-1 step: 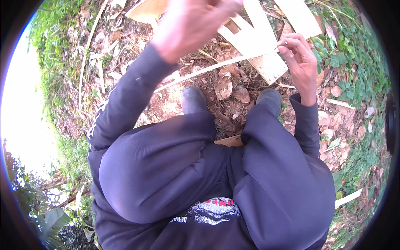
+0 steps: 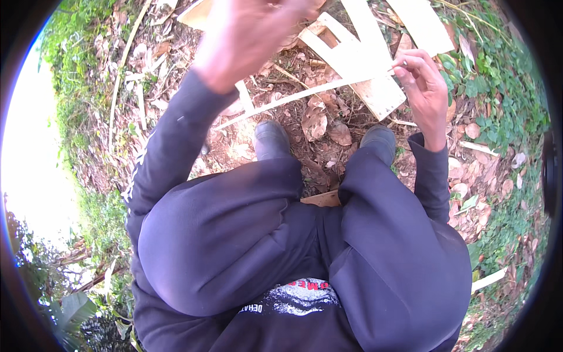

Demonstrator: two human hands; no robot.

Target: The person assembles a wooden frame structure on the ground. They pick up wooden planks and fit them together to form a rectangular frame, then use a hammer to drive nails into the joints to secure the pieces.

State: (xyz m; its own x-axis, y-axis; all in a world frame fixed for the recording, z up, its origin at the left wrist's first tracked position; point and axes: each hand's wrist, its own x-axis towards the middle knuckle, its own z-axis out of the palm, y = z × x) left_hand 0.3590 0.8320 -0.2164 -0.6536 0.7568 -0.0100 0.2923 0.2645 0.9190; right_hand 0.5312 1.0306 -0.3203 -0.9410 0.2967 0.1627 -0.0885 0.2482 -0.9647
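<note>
My right hand [image 2: 424,88] pinches one end of a long, thin pale wooden strip [image 2: 311,91] between thumb and fingers. Slightly bowed, the strip slants down to the left, and its far end hangs near my left boot [image 2: 272,139]. Behind the strip lies a pale flat board [image 2: 378,98], overexposed in places, its lower corner dotted with small dark marks. My left hand [image 2: 240,44] is raised at the top of the view, above the strip. Motion smears its fingers and the frame edge partly cuts them, so whether it holds anything is hidden.
Broad pale slats [image 2: 417,24] lie at the far right, and another wooden piece [image 2: 196,14] lies behind my left hand. Dry leaves [image 2: 315,120] and thin offcuts cover the soil around my boots. Green plants [image 2: 492,100] border the right side.
My left hand has shifted a little left and up, uncovering more of the wood behind it. My right hand and the strip are almost unmoved.
</note>
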